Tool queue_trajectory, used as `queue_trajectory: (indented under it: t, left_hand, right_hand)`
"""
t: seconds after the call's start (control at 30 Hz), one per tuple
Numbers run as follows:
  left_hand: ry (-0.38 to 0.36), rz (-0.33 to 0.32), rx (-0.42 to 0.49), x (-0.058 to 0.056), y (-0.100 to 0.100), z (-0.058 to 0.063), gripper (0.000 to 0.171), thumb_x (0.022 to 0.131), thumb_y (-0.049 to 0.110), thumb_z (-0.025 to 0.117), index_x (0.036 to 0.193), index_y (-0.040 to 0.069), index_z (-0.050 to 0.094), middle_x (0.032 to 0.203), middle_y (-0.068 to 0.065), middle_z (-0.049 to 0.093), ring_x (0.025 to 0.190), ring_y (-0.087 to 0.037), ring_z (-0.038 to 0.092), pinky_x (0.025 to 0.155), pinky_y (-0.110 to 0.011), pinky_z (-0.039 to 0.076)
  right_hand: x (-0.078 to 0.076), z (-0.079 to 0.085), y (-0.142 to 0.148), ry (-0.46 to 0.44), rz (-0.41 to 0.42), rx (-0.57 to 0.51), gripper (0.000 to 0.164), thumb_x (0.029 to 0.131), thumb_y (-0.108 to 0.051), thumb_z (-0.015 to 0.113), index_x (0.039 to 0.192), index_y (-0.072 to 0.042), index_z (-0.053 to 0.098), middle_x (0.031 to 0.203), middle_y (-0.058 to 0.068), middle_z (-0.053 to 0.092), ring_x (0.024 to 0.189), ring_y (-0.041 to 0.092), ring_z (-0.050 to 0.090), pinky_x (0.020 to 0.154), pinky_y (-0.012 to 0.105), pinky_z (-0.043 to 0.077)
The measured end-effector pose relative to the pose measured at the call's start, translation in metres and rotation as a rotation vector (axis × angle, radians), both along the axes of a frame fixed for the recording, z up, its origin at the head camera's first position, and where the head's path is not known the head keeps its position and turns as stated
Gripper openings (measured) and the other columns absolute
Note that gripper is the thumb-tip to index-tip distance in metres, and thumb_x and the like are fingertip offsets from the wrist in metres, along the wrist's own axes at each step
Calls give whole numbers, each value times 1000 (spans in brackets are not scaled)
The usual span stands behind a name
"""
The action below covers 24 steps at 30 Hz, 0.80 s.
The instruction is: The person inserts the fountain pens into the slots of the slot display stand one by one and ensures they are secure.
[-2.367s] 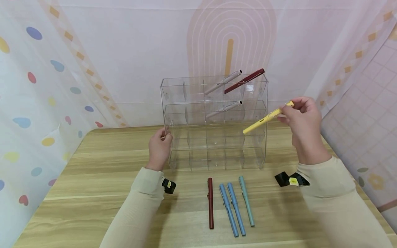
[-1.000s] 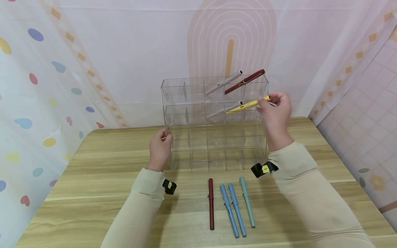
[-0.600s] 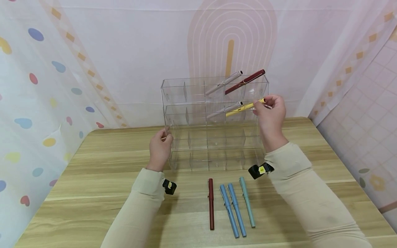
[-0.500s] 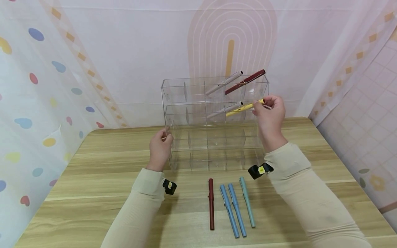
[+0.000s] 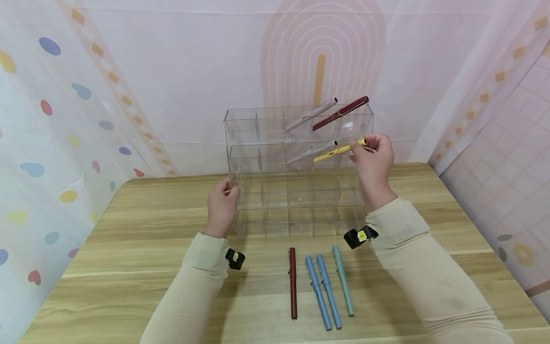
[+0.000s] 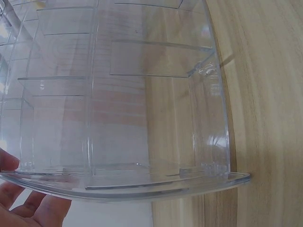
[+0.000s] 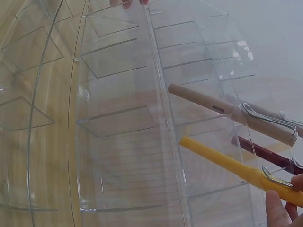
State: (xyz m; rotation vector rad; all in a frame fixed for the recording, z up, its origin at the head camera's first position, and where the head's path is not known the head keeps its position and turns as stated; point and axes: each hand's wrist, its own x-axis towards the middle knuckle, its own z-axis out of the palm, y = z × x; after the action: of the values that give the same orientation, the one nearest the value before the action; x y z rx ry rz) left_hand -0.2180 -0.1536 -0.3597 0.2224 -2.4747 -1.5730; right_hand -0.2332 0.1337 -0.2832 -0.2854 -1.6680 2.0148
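A clear acrylic pen rack (image 5: 301, 191) with tiered compartments stands on the table. My left hand (image 5: 222, 205) grips its left side panel, thumb inside and fingers outside in the left wrist view. My right hand (image 5: 375, 162) pinches the capped end of a yellow pen (image 7: 227, 163), which slants with its lower end in a second-tier compartment. Left of it in the same tier leans a pale grey pen (image 5: 315, 150). In the top tier rest another pale pen (image 5: 313, 113) and a dark red pen (image 5: 341, 112).
In front of the rack a dark red pen (image 5: 292, 282), two blue pens (image 5: 318, 291) and a teal pen (image 5: 342, 279) lie on the wooden table (image 5: 150, 248). A patterned curtain (image 5: 193, 71) hangs behind.
My right hand has carried the yellow pen leftward from beside the rack and lowered its end into the second tier. The left hand stays on the side panel.
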Motion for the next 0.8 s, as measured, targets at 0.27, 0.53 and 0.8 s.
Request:
queue_trajectory:
  t: [0.27, 0.53, 0.8]
  left_hand:
    - [-5, 1, 0, 0, 0, 0, 36, 96, 10, 43, 127, 0, 57, 127, -18, 58, 118, -31, 54, 94, -44, 47]
    - [-18, -13, 8, -1, 0, -1, 37, 97, 11, 42, 130, 1, 55, 130, -18, 56, 119, -31, 53, 94, -43, 47]
    - [-38, -9, 25, 0, -1, 1, 36, 97, 12, 43, 129, 2, 56, 128, -16, 56, 120, -30, 52, 93, -42, 47]
  right_hand:
    - [2, 0, 0, 7, -3, 27, 27, 86, 6, 64, 89, -15, 46, 90, 0, 45, 79, 7, 56, 63, 16, 51]
    - [16, -3, 13, -9, 21, 61, 27, 85, -1, 67, 103, -11, 49, 97, -1, 48, 87, 10, 58, 70, 18, 51]
    - [45, -22, 22, -112, 49, 167, 26, 85, 1, 65, 98, -14, 49, 97, -2, 50, 91, 9, 56, 76, 17, 50]
